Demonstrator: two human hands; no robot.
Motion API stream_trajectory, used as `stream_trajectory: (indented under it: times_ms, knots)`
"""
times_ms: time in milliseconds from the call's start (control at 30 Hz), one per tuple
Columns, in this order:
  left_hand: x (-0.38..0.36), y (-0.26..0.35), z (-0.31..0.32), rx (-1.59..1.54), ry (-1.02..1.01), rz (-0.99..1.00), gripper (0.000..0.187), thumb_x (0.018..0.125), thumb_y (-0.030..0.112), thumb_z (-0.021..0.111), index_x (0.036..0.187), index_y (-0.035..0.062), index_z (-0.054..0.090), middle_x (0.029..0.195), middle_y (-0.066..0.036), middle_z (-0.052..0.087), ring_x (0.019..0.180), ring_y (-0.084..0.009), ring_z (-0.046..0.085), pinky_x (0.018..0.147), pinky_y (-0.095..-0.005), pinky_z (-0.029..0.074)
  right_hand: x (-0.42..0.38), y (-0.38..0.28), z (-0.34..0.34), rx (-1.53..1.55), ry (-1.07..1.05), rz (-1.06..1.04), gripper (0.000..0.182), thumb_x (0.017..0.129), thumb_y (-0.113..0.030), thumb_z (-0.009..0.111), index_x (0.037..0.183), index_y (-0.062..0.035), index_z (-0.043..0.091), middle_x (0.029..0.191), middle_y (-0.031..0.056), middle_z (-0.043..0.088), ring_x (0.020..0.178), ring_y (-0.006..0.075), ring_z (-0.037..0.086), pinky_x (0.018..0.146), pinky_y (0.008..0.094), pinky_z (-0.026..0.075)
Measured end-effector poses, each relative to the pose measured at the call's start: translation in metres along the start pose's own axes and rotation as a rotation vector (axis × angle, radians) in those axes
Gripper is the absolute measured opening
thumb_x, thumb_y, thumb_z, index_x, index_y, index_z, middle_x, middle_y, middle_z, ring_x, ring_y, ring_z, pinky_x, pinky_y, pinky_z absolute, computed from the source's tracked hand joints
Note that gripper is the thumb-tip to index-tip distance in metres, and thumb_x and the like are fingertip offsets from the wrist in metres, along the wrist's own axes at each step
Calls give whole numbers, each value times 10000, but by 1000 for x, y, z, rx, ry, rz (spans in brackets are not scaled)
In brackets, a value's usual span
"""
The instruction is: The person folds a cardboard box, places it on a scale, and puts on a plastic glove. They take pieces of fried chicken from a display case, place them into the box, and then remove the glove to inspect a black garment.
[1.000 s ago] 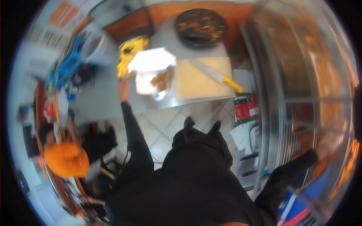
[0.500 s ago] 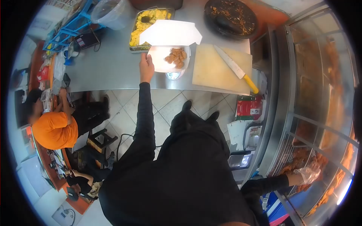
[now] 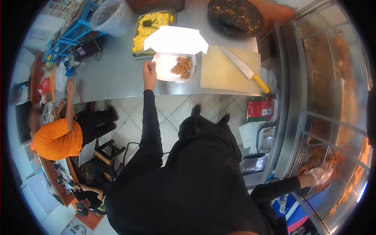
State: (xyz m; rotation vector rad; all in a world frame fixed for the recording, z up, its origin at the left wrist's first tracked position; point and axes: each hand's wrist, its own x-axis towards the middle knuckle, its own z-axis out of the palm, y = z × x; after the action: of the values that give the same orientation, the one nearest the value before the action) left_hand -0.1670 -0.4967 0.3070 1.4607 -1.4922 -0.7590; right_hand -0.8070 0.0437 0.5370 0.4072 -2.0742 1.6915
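My left hand is closed on the left edge of a white takeaway box with its lid folded back. Browned pieces of chopped meat lie in the right part of the box. Under its front edge peeks a bit of a small scale. Off to the right, my right hand, in a clear plastic glove, reaches into a glass-fronted cabinet. It is at a pile of fried chicken on a wire rack; its fingers are blurred among the pieces.
Right of the box, a yellow-handled knife lies on a cutting board. Behind stand a tray of yellow food, a clear bucket and a dark round pan. A person in orange works at the left.
The box has slid slightly towards me with my left hand, covering most of the scale's display. My gloved right hand stays at the chicken. The person in orange now reaches an arm onto the counter.
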Motion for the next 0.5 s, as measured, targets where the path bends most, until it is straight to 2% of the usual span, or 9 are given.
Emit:
stream_trajectory:
  times_ms: [33, 100, 200, 333, 433, 467, 500]
  knots:
    - [3, -4, -1, 3, 0, 2, 253, 898, 232, 541, 828, 28, 410, 684, -101, 484, 632, -224, 499, 601, -361, 415, -2, 2, -1, 10, 1, 2, 396, 929, -189, 391, 1259, 28, 420, 1296, 170, 453, 1202, 301, 437, 1009, 414, 398]
    - [5, -12, -3, 275, -166, -100, 296, 872, 292, 589, 862, 25, 460, 768, -95, 560, 713, -216, 549, 653, -354, 442, -1, 7, 0, 14, -5, 13, 396, 929, -187, 394, 1258, 32, 420, 1294, 173, 454, 1199, 303, 442, 1006, 415, 403]
    - [12, -13, -3, 173, -157, -179, 351, 842, 344, 627, 902, 24, 496, 858, -120, 602, 789, -236, 584, 699, -350, 462, -3, 12, -4, 18, -8, 15, 396, 928, -184, 398, 1256, 36, 419, 1292, 178, 455, 1193, 306, 448, 1000, 418, 411]
    - [17, -38, -4, 176, -207, -111, 371, 831, 359, 640, 936, 29, 509, 874, -140, 605, 813, -250, 593, 736, -349, 469, 2, 21, -7, 5, -27, 22, 397, 926, -181, 403, 1254, 43, 418, 1289, 185, 456, 1185, 309, 457, 993, 421, 421]
    - [17, -41, -2, 219, -193, -137, 398, 831, 380, 636, 953, 22, 511, 871, -144, 603, 815, -245, 592, 741, -352, 466, 5, 29, -10, -13, -49, 26, 397, 925, -178, 407, 1252, 48, 417, 1286, 191, 457, 1179, 312, 464, 987, 424, 428]
    - [16, -36, -3, 219, -183, -166, 418, 834, 396, 629, 968, 19, 508, 869, -143, 601, 814, -245, 591, 745, -351, 464, 3, 31, -12, 7, -50, 42, 397, 925, -177, 409, 1251, 49, 417, 1285, 193, 457, 1177, 313, 466, 985, 425, 431]
    - [15, -31, -4, 220, -173, -195, 438, 837, 412, 622, 982, 16, 504, 867, -141, 600, 813, -245, 590, 749, -350, 462, 5, 35, -14, 242, 33, 102, 365, 903, -139, 461, 1194, 81, 455, 1209, 209, 512, 1096, 309, 528, 930, 380, 480]
